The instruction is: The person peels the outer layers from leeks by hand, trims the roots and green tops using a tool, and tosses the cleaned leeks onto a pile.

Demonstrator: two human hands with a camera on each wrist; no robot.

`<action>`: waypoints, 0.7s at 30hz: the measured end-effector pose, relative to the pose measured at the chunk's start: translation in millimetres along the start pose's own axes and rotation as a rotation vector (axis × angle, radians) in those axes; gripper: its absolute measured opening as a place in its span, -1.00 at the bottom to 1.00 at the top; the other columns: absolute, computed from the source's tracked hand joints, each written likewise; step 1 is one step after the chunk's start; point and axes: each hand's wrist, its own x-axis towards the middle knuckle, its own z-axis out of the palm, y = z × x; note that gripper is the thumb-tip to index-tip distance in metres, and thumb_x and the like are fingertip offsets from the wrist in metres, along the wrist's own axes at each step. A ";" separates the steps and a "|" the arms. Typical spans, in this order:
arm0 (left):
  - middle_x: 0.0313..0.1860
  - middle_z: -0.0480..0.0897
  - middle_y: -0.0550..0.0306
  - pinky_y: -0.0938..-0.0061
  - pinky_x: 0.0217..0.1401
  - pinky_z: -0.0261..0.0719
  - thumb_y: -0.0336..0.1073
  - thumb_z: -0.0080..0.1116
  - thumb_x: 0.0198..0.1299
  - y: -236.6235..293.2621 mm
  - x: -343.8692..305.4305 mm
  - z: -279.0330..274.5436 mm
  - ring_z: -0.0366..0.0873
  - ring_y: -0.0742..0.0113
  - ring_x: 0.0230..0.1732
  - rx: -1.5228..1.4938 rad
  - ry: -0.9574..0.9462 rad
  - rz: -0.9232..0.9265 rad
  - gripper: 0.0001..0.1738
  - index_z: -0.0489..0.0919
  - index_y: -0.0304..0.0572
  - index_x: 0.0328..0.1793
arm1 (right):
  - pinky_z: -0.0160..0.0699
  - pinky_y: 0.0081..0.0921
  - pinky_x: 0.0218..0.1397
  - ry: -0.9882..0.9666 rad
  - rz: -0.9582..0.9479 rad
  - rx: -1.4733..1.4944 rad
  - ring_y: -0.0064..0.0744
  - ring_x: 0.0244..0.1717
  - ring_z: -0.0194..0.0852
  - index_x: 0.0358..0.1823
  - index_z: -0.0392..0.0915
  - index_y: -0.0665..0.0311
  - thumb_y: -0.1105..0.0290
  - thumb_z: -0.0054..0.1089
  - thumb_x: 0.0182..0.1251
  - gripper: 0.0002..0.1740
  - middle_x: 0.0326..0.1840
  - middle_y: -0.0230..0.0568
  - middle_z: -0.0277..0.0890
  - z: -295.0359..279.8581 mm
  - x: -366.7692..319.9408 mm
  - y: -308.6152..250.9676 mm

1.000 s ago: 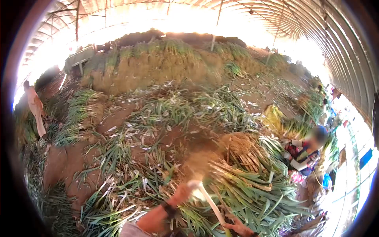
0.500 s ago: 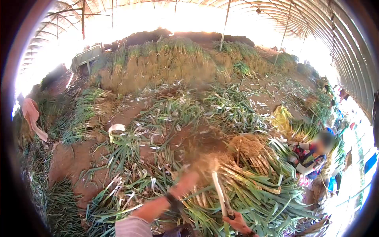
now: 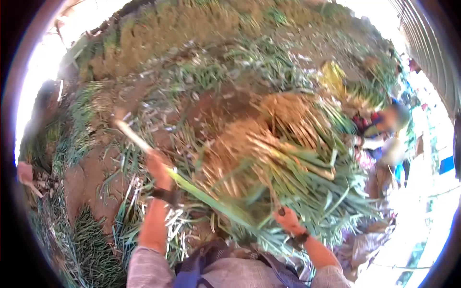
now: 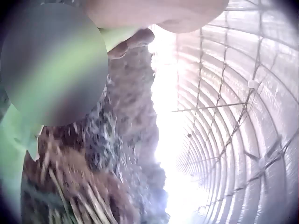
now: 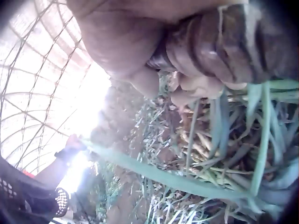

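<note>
In the head view my left hand [image 3: 159, 173] grips a leek [image 3: 133, 136] by its stalk, pale root end up-left, long green leaves [image 3: 211, 202] trailing down-right. The left wrist view shows that hand [image 4: 159, 14] around a pale green stalk [image 4: 122, 36]. My right hand [image 3: 288, 221] is low over the leaves of a big leek pile [image 3: 307, 168]. Seen from the right wrist, this hand [image 5: 126, 46] has its fingers curled round a dark brown, ridged, handle-like thing [image 5: 210, 49]; its far end is hidden.
Loose leaves and trimmings [image 3: 201, 74] cover much of the brown ground [image 3: 86, 177]. A long wall of stacked leeks [image 3: 177, 29] stands behind. People [image 3: 384, 139] sit at the right near a yellow sack [image 3: 332, 79]. Pinkish cloth [image 3: 26, 174] shows at far left.
My left hand has moved left and away from the pile, now with a leek trailing leaves. The right hand stays low at the pile's near side. The head view has tilted down.
</note>
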 end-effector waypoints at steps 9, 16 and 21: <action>-0.30 0.66 -0.19 0.06 -0.26 0.53 0.06 0.06 0.34 -20.7 126.3 -259.4 0.62 -0.13 -0.34 1.540 -0.127 0.342 -0.51 0.62 -0.31 -0.17 | 0.39 -0.45 -0.42 -0.137 0.242 0.074 -0.54 -0.52 0.42 -0.39 0.58 0.27 0.11 0.32 0.25 -0.66 -0.56 -0.39 0.52 -80.3 -10.6 8.8; 0.17 0.59 -0.16 0.05 0.23 0.47 -0.13 0.08 0.26 -48.8 -74.1 25.9 0.50 -0.15 0.22 0.856 -1.053 0.191 -0.64 0.66 -0.12 0.07 | 0.32 -0.49 -0.57 -0.206 0.156 0.065 -0.59 -0.66 0.35 -0.61 0.52 0.24 0.12 0.34 0.24 -0.60 -0.70 -0.42 0.42 -99.2 10.8 13.7; 0.54 0.17 -0.33 0.05 0.48 0.33 -0.10 -0.04 0.44 120.8 -54.9 280.4 0.34 -0.18 0.43 0.384 -0.859 0.282 -0.20 -0.11 -0.27 0.61 | 0.26 -0.55 -0.60 -0.309 0.353 0.298 -0.59 -0.68 0.34 -0.56 0.53 0.27 0.20 0.31 0.32 -0.64 -0.67 -0.41 0.44 -111.8 -18.9 -2.2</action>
